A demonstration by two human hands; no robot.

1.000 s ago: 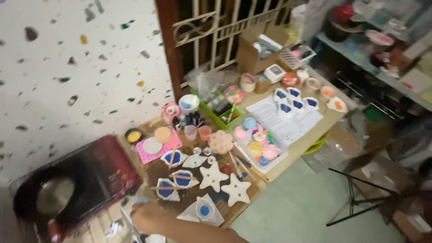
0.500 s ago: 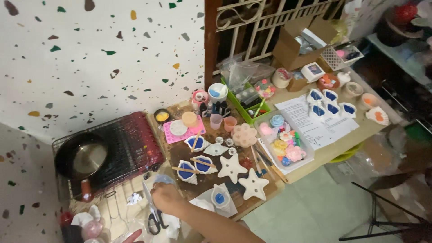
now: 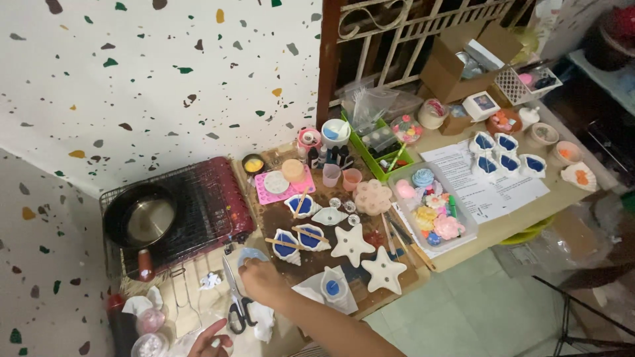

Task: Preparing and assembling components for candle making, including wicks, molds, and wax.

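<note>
My right hand [image 3: 263, 279] reaches across the near edge of a low wooden table [image 3: 522, 213] and grips a small pale blue shell-shaped piece [image 3: 251, 256] between its fingertips. Black-handled scissors [image 3: 235, 304] lie just left of that hand. My left hand [image 3: 210, 342] shows at the bottom edge with fingers loosely curled and nothing seen in it. Beyond the right hand lie blue-filled shell moulds with wooden sticks [image 3: 294, 239] and two white star shapes [image 3: 367, 256].
A black pan [image 3: 140, 220] sits on a red portable stove [image 3: 211, 201] at the left. Small cups, a pink mat [image 3: 278, 185], a green tray [image 3: 383, 152], a clear box of coloured pieces [image 3: 433, 208], papers and more shell moulds [image 3: 506, 155] cover the table. Cardboard boxes stand behind.
The view has swung left and down, bringing the stove and pan into frame. My right hand has risen slightly with the blue piece. My left hand has come further into view at the bottom.
</note>
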